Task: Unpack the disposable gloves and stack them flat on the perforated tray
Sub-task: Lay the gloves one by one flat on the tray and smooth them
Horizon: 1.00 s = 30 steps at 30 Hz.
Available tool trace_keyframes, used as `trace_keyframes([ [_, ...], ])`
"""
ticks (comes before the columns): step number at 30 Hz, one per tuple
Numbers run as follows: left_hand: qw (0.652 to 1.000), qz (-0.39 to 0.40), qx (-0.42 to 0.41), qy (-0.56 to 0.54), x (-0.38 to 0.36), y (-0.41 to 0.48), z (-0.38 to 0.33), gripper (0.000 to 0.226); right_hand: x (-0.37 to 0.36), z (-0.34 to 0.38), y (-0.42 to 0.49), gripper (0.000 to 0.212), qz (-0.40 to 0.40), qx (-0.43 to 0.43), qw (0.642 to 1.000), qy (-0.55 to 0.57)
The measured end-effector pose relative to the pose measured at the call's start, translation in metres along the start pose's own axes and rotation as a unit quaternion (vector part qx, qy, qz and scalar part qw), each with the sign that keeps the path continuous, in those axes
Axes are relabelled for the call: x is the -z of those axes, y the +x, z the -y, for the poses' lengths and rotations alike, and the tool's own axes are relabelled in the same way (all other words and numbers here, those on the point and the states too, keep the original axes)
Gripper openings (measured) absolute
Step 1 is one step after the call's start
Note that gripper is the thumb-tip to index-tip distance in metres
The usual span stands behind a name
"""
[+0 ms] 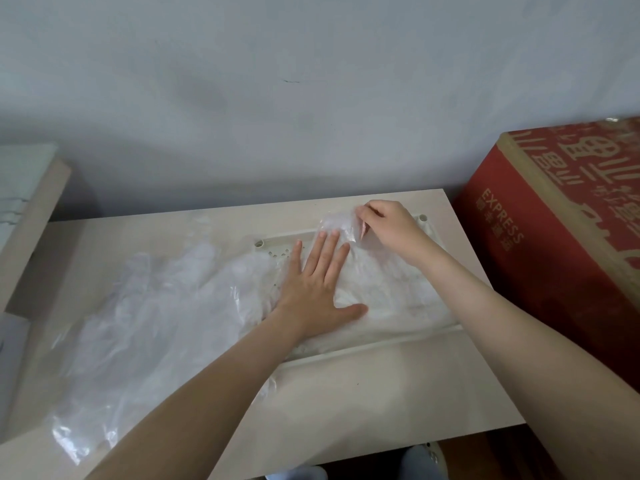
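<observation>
Spread left hand (pixel 318 289) flattens clear thin plastic gloves (pixel 388 292) on the cream holey tray (pixel 363 344), right hand (pixel 384 223) pinches one; a big pile (pixel 149 306) waits beside.

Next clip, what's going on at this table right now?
A person is stacking clear disposable gloves on the perforated tray. The left hand presses flat on the stacked gloves, while the right hand pinches the far edge of the top glove. A loose heap of gloves lies on the table, left of the tray. A red box stands at the right.
</observation>
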<state>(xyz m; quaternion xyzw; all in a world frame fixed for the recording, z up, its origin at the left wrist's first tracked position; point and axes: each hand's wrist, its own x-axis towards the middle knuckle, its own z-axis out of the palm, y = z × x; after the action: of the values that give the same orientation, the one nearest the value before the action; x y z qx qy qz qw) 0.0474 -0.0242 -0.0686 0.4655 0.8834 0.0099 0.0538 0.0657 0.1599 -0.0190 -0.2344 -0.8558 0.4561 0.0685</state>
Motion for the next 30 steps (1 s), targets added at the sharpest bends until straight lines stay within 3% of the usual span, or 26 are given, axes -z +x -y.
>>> trace_keyframes([
  [5, 1.000, -0.003, 0.000, -0.008, -0.001, 0.001, 0.000, 0.100, 0.001, 0.000, 0.002, 0.047, -0.031, -0.028, 0.998, 0.050],
  [11, 1.000, -0.001, 0.000, -0.004, -0.002, 0.002, 0.001, 0.100, 0.004, -0.001, -0.004, 0.030, 0.061, -0.042, 0.993, 0.090],
  [15, 1.000, -0.007, -0.004, -0.013, -0.003, 0.002, 0.002, 0.099, 0.002, -0.001, -0.003, 0.007, -0.047, -0.021, 0.998, 0.029],
  [18, 1.000, -0.008, -0.008, -0.017, -0.004, 0.002, 0.003, 0.099, 0.006, 0.001, -0.003, 0.022, -0.161, -0.011, 0.986, -0.027],
  [20, 1.000, -0.006, -0.011, -0.020, -0.004, 0.002, 0.004, 0.099, 0.008, 0.003, -0.013, 0.030, -0.195, 0.024, 0.977, -0.078],
  [22, 1.000, 0.000, -0.015, -0.022, -0.002, 0.003, 0.004, 0.100, 0.005, 0.006, -0.032, 0.041, -0.142, 0.095, 0.979, -0.111],
  [24, 1.000, 0.009, -0.020, -0.016, -0.002, 0.004, 0.004, 0.101, -0.004, 0.005, -0.058, 0.057, -0.009, 0.138, 0.979, -0.152],
  [27, 1.000, 0.019, -0.022, 0.005, -0.004, 0.006, 0.005, 0.105, -0.019, -0.015, -0.087, 0.076, 0.146, 0.113, 0.938, -0.295],
  [30, 1.000, 0.017, -0.015, 0.005, -0.005, 0.007, 0.003, 0.110, -0.010, -0.036, -0.098, 0.072, 0.205, 0.043, 0.900, -0.383],
])
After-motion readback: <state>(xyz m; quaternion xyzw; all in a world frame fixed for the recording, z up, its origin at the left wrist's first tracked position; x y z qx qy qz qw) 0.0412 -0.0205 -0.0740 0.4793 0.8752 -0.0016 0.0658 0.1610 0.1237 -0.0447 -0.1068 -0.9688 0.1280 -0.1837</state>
